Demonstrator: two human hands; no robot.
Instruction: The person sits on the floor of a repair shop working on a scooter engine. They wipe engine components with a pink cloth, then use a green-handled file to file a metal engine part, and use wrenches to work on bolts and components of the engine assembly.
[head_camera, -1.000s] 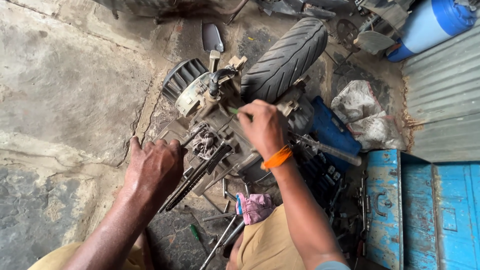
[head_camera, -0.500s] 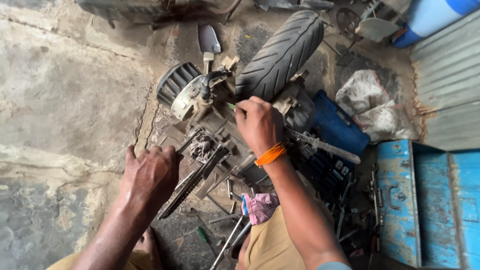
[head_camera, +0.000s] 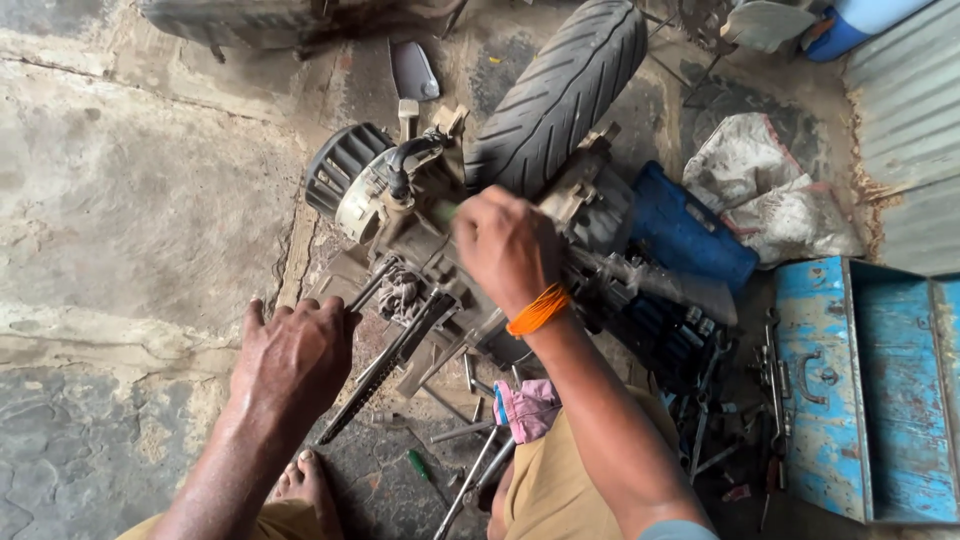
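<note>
Nearest to the camera are the person's bent knees in tan trousers (head_camera: 560, 490) and a bare foot (head_camera: 305, 478) on the concrete floor (head_camera: 130, 210). Between the legs lie a pink cloth (head_camera: 528, 408), some long metal tools (head_camera: 470, 480) and a small green-handled screwdriver (head_camera: 420, 465).

A little farther, the left hand (head_camera: 293, 355) rests palm down, its fingers (head_camera: 335, 318) spread wide and pressing on the lower edge of the engine block (head_camera: 420, 260) and a thin metal rod (head_camera: 372, 285) there. A black toothed chain guide (head_camera: 385, 365) runs just beside this hand.

The right hand (head_camera: 505, 245), with an orange band (head_camera: 538, 310) on the wrist, is over the middle of the engine. Its fingers are closed around a tool with a green handle (head_camera: 445, 211), of which only the end shows.

The engine lies on the floor in the centre, with a black finned fan cover (head_camera: 340, 165) on its left end and a tyre (head_camera: 560, 95) touching it behind. To the right are a blue plastic box (head_camera: 685, 230), a dirty white sack (head_camera: 765, 190) and an open blue metal toolbox (head_camera: 870, 390), with spanners (head_camera: 700, 420) scattered near it.
</note>
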